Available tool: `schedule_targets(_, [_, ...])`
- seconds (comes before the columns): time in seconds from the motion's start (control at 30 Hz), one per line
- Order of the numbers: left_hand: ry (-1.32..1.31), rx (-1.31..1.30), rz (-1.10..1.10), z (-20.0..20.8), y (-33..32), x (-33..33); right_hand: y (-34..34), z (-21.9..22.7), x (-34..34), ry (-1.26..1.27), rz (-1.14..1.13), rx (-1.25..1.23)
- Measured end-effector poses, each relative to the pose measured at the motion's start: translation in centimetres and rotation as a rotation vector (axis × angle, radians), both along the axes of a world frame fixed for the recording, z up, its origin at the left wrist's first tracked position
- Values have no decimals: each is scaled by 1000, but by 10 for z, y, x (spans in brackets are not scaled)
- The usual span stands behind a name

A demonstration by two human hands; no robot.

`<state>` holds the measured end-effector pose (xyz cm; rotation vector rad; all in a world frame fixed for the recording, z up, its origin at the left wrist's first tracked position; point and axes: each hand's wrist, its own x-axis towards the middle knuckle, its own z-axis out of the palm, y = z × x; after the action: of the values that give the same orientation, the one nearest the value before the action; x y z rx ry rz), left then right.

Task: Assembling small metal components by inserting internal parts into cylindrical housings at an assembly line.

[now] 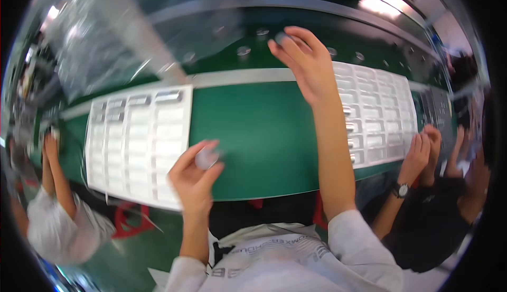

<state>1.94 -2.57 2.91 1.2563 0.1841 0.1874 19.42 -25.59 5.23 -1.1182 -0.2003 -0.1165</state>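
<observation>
Near the middle of the green table, my left hand (193, 180) is closed round a round grey piece (207, 158), its flat face turned up; blur hides its exact kind. My right hand (312, 69) reaches out over the far green strip. Its thumb and fingers pinch a small round grey piece (282, 38), also blurred. Several small round clear-looking pieces (243, 51) lie on that strip to either side of my right hand.
A white compartment tray (174, 186) with several metallic pieces (169, 97) lies left; another white tray (377, 115) lies right, past my forearm. Clear plastic sheeting (97, 44) hangs far left. Co-workers' hands (417, 152) are at the right, others (50, 144) at the left.
</observation>
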Motion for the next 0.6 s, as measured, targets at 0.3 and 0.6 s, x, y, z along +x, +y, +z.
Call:
schedule_targets(0.3, [-276,149,-115,-10,-34,27,31,-16,-103,135,380,165])
schedule_targets(0.6, [-334,36,24,-21,-43,29,32,-20,-114,240,197,140])
